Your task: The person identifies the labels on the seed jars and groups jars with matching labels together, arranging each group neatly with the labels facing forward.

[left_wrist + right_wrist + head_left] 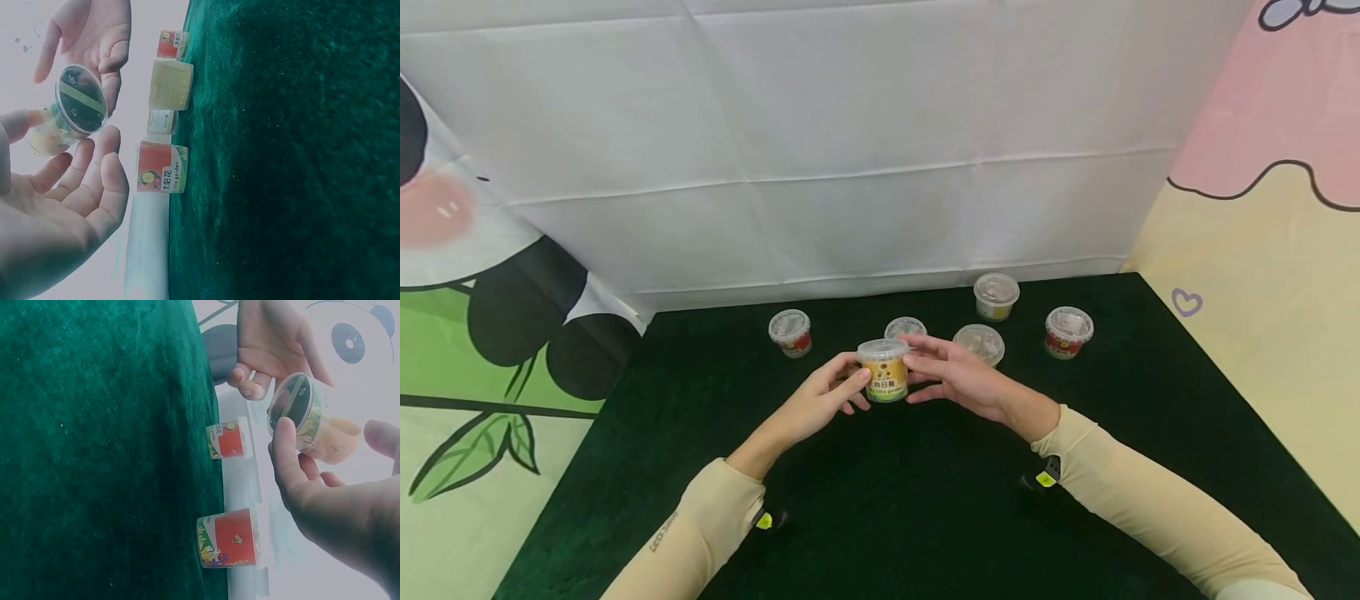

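A small clear-lidded cup (886, 371) with a yellow and green label is held up above the green cloth, its lid facing up. My left hand (823, 400) pinches it from the left, thumb on the label and fingers around the far side. On the other side, my right hand (962, 379) has its fingers loosely spread beside the cup. In the right wrist view, the right thumb (382, 437) stands apart from the cup (315, 422), while a fingertip overlaps its base rim. The cup's round base (81, 99) shows in the left wrist view.
Red-labelled lidded cups stand at the back left (791, 333) and right (1069, 332). Between them are a pale cup (996, 297), another lidded cup (979, 343) and one partly hidden cup (906, 327). A white cloth wall (865, 225) rises behind the green tabletop (880, 517).
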Demonstrator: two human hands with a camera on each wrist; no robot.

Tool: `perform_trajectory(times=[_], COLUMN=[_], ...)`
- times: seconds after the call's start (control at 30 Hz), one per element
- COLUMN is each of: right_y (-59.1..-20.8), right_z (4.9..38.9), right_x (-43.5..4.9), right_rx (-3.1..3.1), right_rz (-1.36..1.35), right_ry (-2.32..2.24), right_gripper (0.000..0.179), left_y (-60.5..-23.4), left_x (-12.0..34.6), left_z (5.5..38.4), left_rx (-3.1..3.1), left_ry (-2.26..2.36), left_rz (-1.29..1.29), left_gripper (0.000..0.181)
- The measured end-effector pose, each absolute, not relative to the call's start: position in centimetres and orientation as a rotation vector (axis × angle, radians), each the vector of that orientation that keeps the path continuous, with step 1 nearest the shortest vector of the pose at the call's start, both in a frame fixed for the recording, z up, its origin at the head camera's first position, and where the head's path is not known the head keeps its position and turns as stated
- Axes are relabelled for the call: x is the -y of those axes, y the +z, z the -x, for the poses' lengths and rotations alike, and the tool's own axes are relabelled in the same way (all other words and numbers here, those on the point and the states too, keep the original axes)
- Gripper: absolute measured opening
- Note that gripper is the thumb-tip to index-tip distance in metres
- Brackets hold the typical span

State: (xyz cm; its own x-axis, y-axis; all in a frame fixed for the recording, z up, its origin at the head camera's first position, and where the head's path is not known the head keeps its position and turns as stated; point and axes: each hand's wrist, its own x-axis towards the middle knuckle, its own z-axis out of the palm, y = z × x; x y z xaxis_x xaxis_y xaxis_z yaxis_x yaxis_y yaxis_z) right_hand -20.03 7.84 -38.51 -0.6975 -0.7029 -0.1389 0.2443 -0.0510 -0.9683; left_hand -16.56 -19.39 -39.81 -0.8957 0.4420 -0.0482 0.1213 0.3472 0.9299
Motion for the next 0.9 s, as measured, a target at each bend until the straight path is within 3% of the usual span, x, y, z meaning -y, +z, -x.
perform_trajectory(times=[0.9], right_y=[-38.85], right_z=[20.17], right_x=[-7.17], right_rx=[-1.579], right_rz=[0.51], right_ry=[-1.825], right_gripper=[0.062], left_y=[-39.55], left_x=[19.88], left_z=[16.52], left_rx=[-2.359], left_ry=[1.542], left_rz=[-0.499], left_gripper=[0.047])
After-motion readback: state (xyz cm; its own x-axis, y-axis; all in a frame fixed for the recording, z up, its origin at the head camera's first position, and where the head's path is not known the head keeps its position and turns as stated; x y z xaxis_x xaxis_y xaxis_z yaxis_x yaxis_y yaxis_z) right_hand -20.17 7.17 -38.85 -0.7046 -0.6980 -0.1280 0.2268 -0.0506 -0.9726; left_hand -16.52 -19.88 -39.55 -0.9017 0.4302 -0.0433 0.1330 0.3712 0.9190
